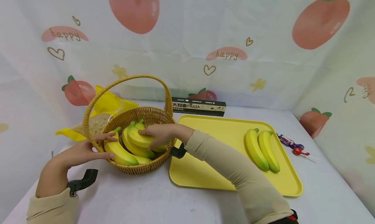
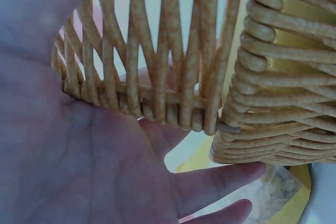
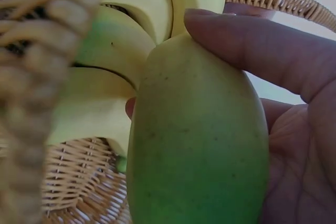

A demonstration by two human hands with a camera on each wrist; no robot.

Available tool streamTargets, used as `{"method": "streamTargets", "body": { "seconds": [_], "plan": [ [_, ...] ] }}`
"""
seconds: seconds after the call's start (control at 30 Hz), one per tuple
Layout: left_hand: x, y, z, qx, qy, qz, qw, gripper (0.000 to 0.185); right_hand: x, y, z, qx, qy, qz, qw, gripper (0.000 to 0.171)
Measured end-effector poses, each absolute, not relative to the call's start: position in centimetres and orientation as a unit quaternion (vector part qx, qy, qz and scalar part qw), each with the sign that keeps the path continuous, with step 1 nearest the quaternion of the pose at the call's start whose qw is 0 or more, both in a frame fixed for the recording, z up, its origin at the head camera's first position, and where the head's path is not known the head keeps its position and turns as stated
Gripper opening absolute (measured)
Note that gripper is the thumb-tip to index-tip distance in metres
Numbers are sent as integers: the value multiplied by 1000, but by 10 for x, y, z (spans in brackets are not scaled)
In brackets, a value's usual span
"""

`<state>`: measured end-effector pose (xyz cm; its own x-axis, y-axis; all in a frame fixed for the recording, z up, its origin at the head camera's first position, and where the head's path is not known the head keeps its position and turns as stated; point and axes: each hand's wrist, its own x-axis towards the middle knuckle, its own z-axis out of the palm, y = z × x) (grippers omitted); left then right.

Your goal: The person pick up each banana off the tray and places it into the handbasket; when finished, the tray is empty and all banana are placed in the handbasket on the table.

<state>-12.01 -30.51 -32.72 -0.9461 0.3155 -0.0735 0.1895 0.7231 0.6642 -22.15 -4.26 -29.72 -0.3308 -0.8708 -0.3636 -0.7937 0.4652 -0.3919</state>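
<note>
A woven wicker basket (image 1: 146, 165) with a tall hoop handle stands on the white table and holds several yellow-green bananas (image 1: 123, 152). My right hand (image 1: 159, 134) reaches into it and grips the top banana (image 1: 140, 138); in the right wrist view its fingers (image 3: 252, 45) curl round that banana (image 3: 199, 145). My left hand (image 1: 88, 149) rests against the basket's left side with fingers straight, thumb near the rim. In the left wrist view the palm (image 2: 79, 166) lies against the basket weave (image 2: 157, 93).
A yellow tray (image 1: 211, 133) lies right of the basket with two bananas (image 1: 262, 149) on its right part. A dark pasta box (image 1: 198, 106) lies behind it. A yellow bag (image 1: 108, 105) lies behind the basket, and a lollipop (image 1: 297, 150) lies right of the tray.
</note>
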Motion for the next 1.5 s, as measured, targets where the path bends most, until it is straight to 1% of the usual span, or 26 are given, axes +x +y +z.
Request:
{"method": "streamTargets", "body": {
  "seconds": [0.37,0.57,0.8,1.1,1.3,1.5],
  "plan": [
    [-121,-305,-327,136,921,352,95,45,-222,-76,-298,-482,824,-65,289,72],
    [-121,-306,-327,130,922,351,101,47,-223,-84,-300,-465,826,-79,308,75],
    [-121,-305,-326,133,921,354,98,46,-220,-84,-303,-454,817,-91,344,76],
    [-121,-304,-325,131,920,356,97,45,-220,-81,-301,-449,821,-92,339,75],
    [-121,-302,-325,129,918,363,98,45,-220,-72,-296,-441,822,-128,336,73],
    [-119,-304,-326,129,922,353,94,46,-217,-57,-292,-441,814,-175,334,75]
  ]
}}
